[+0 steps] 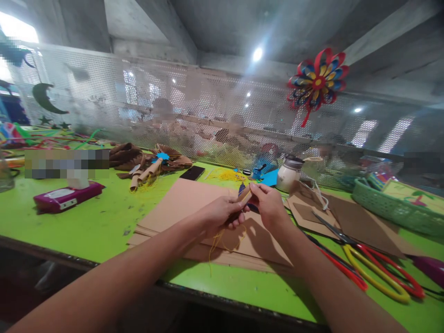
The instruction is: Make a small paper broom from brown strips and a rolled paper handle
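At frame centre, above the green bench (86, 226), the left hand (222, 215) and right hand (268, 206) each close a pinch grip on the small brown rolled-card piece (244, 194). Probably light and crushable: hold its ends gently. The thin yellow thread (217, 244) hangs limp.

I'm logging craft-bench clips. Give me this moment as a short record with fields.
left hand: grips a brown paper roll
right hand: pinches the roll's upper end
thread: yellow, hangs down below the left hand
under hands: cardboard sheets on a green table
right side: scissors, green basket
behind: jar, phone, pinwheel on the mesh
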